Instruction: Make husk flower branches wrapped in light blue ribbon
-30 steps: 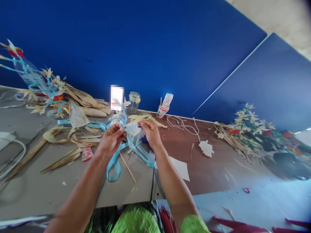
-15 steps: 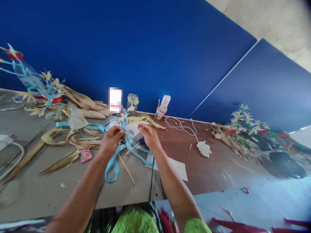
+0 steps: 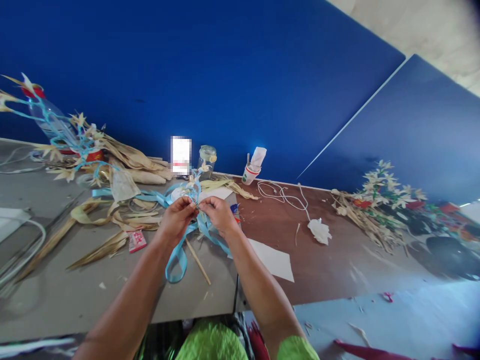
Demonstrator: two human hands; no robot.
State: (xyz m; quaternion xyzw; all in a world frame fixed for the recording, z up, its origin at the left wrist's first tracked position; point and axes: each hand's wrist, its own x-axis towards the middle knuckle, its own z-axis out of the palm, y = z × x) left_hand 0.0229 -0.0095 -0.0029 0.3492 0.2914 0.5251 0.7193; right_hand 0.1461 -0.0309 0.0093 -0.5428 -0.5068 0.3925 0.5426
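Between my hands stands a small spray of pale husk flowers (image 3: 198, 181) with stems wrapped in light blue. My left hand (image 3: 177, 220) pinches its base with thumb and fingers together. Fingertip to fingertip with it, my right hand (image 3: 219, 215) is also closed in a pinch at the stem; whether it grips the stem or the ribbon is hidden by the fingers. Light blue ribbon (image 3: 181, 261) hangs in a loop below the hands and trails across the table. A thin wooden stick (image 3: 198, 262) lies just under them.
Dried corn husks (image 3: 99, 249) and a red packet (image 3: 137, 240) lie at left. Behind stand a glass jar (image 3: 207, 159) and a paper cup (image 3: 250, 174). White paper (image 3: 273, 260), a cable (image 3: 279, 197) and crumpled tissue (image 3: 320, 231) are at right, beyond them white flowers (image 3: 382, 182).
My right hand has moved left, from apart with loosely curled fingers to a pinch touching my left fingertips. My left hand stays on the stem. The view has shifted slightly.
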